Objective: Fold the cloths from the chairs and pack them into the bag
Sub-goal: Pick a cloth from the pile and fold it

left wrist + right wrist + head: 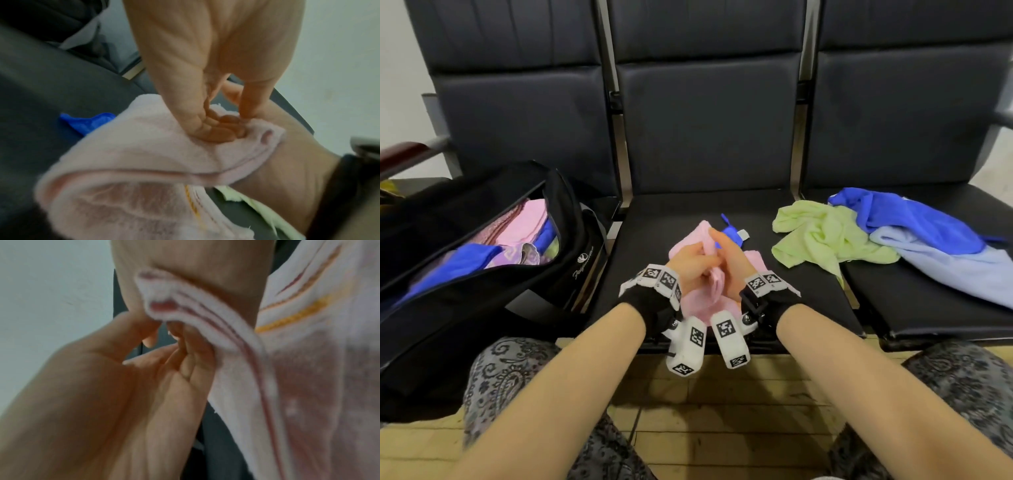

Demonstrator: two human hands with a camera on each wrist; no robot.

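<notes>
We note both hands meet over the middle chair seat [784,301], with the pink cloth [697,301] caught between them. The left hand [690,263] grips a fold of it: the left wrist view shows the fingers [218,129] curled and dug into the pink cloth [144,154], thumb side above. The right hand [734,260] lies against the left one, palm inward; the right wrist view shows its fingertips [191,340] pinching a hemmed edge of the cloth [236,340], which bears red and yellow stripes. The rest of the cloth hangs below and toward the wrists and bunches on the seat under the palms.

Just beyond the fingertips a small blue cloth [732,231] lies on the same seat. To the right of the right hand, a green cloth [822,236] and a blue cloth [914,219] over a light blue cloth [959,267] lie heaped on the next seat. To the left of the left hand stands the black bag [571,253], open, with pink and blue cloths inside.
</notes>
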